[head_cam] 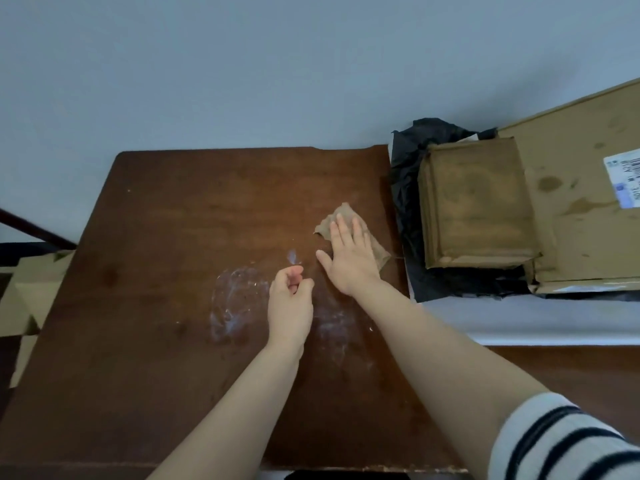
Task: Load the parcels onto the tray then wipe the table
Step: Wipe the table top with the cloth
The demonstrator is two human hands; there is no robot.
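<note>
Lying crumpled, tan cloth (341,210) on table (173,237)

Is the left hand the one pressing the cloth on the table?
No, the right hand lies flat on the cloth, while the left hand hovers beside it with curled fingers.

Bare forearms; white, dark-striped right sleeve (561,441).

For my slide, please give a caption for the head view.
Right hand presses a cloth on the brown table; parcels lie on the tray.
</note>
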